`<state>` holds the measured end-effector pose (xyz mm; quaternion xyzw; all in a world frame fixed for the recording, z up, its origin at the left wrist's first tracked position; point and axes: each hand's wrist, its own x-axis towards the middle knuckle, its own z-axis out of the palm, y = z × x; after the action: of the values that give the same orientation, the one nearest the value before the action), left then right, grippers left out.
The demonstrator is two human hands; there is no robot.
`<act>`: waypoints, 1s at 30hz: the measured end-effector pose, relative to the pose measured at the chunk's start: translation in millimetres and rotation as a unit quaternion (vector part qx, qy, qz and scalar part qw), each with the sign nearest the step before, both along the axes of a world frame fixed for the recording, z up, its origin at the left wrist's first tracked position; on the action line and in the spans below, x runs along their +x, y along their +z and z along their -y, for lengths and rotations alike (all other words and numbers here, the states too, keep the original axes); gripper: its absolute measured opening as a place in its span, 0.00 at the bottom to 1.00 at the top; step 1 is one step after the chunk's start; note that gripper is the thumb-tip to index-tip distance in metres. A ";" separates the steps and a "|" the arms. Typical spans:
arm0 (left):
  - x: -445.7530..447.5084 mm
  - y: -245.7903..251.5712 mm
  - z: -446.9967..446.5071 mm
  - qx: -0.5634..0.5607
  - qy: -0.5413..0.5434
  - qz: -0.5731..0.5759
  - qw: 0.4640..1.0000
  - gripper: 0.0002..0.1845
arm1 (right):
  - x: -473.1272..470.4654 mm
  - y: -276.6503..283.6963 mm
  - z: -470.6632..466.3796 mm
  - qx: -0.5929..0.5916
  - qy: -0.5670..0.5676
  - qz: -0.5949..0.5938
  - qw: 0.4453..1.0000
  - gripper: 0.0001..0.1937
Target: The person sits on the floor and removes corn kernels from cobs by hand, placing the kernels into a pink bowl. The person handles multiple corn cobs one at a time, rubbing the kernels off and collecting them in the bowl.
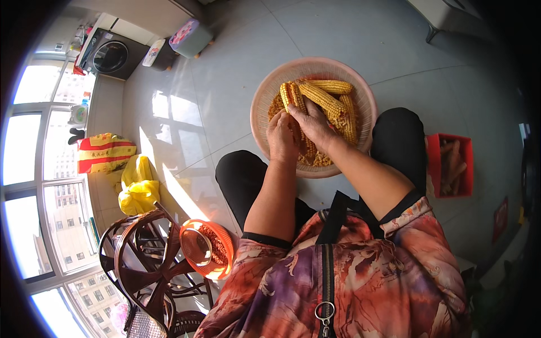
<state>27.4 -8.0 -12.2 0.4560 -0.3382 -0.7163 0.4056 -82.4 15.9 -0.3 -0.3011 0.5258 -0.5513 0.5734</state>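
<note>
Both of my hands are over a round pink basket between my knees. My right hand grips a yellow corn cob with its thumb along the side; the cob has a reddish strip bare of kernels. My left hand is closed against the lower part of the same cob, its fingertips partly hidden. Several other corn cobs lie in the basket to the right, on loose kernels. Another cob shows just under my hands.
On the floor at right stands a red box with bare cobs. At lower left, an orange basket holds reddish contents beside a dark rattan chair. A yellow plastic bag, a printed sack and stools are farther off.
</note>
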 end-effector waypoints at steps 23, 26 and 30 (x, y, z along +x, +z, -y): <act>-9.4 7.8 -4.6 0.078 -0.028 -0.130 0.988 0.28 | -12.5 5.9 3.9 0.014 0.034 0.067 0.997 0.29; -12.0 -0.8 -7.7 0.018 -0.049 -0.103 0.993 0.28 | -11.3 -1.1 7.1 -0.016 0.012 0.011 1.000 0.31; -17.9 4.1 -18.5 -0.006 -0.057 -0.032 0.998 0.29 | -8.4 0.0 6.5 -0.015 -0.045 -0.041 0.998 0.27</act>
<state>9.5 10.6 -8.1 0.4101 -0.3549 -0.7504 0.3779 -90.8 9.4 -0.3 -0.3077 0.5539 -0.5717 0.5212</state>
